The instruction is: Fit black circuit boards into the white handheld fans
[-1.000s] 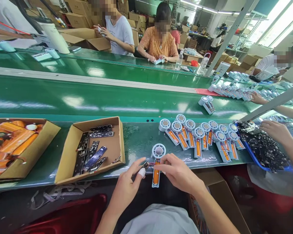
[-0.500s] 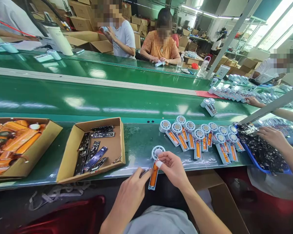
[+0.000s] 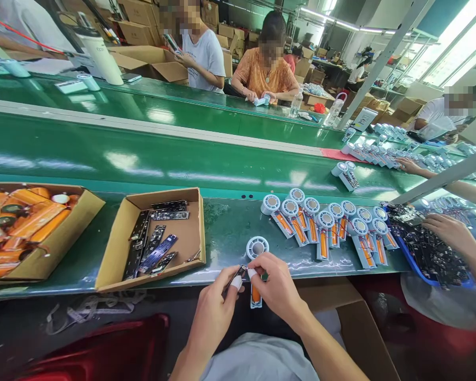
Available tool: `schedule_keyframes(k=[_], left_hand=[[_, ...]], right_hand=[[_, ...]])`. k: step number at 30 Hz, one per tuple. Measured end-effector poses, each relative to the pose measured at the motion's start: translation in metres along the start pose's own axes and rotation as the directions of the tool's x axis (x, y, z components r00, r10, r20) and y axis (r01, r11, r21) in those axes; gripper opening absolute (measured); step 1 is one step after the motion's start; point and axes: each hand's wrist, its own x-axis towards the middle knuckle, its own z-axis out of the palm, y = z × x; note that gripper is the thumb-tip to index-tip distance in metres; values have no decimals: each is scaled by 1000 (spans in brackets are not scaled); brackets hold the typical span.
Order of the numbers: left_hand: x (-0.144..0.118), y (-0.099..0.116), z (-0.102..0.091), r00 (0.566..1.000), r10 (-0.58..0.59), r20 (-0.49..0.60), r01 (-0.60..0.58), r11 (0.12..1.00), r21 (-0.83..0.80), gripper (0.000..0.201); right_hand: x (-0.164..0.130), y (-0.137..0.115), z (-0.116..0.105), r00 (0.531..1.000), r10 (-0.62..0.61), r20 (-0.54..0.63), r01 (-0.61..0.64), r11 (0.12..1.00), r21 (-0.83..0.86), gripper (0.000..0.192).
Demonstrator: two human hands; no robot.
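The green bench (image 3: 222, 233) carries a cardboard box of circuit boards (image 3: 153, 241) off to the left of both hands. Between them lies the fan housing (image 3: 256, 267), long axis running toward the person, round head farthest away. The right hand (image 3: 275, 288) covers its handle, fingers closed on it. The left hand (image 3: 214, 312), just beside, pinches a small dark circuit board (image 3: 233, 275) at the housing's left edge.
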Motion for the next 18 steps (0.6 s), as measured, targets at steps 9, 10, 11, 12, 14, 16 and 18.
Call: schedule_keyframes(k=[9,10,11,12,14,16,18], left_hand=[[-9,-11,6,924,378,-63,-334,873,355,38],[-9,-11,7,923,378,-69,-332,874,356,38],[-9,-11,8,926,368,-81,-320,882,347,37],[-9,-11,8,934,345,-98,-297,898,326,36],[-8,-10,7,957,264,-122,-229,942,246,34],[-7,-8,6,979,176,-107,-160,977,142,32],[-6,-7,4,987,139,-79,-133,988,77,32]], right_hand=[[-8,1,19,986,-161,-51,136,935,-327,23],[-9,0,21,982,-175,-68,144,936,-320,23],[-9,0,22,980,-181,-79,150,943,-297,24],[-8,0,22,980,-178,-84,151,954,-259,23],[-7,2,21,986,-150,-77,137,979,-154,21],[-6,3,18,992,-117,-53,114,992,-60,19],[-5,5,16,994,-98,-41,97,995,-21,18]])
